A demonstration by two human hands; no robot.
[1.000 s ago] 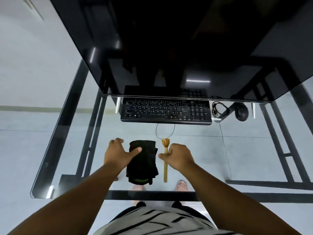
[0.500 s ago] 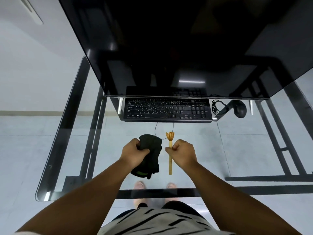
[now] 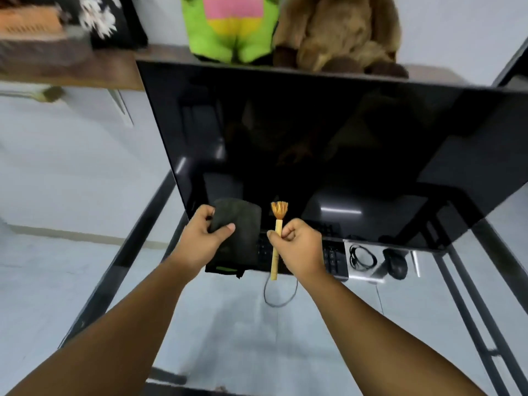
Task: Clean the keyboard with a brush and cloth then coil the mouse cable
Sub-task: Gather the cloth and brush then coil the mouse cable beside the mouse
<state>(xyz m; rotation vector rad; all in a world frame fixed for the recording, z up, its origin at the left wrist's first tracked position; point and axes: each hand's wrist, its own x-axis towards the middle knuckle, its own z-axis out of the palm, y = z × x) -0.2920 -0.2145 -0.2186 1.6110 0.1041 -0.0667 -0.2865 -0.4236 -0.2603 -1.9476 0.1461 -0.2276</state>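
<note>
Both hands have lifted off the glass desk (image 3: pixel 120 270) toward the monitor (image 3: pixel 328 152); left hand (image 3: pixel 204 238) clutches the black cloth (image 3: pixel 240 235), right hand (image 3: pixel 300 247) pinches the brush (image 3: pixel 277 232) upright above the keyboard (image 3: pixel 333 257).

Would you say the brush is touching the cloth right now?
Apart. The head view shows a dark gap between the brush in the right hand and the cloth in the left hand.

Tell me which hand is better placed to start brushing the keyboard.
The right hand. It already grips the brush by its handle, bristles up, over the keyboard. The left hand is full with the black cloth, which likely comes after brushing.
</note>
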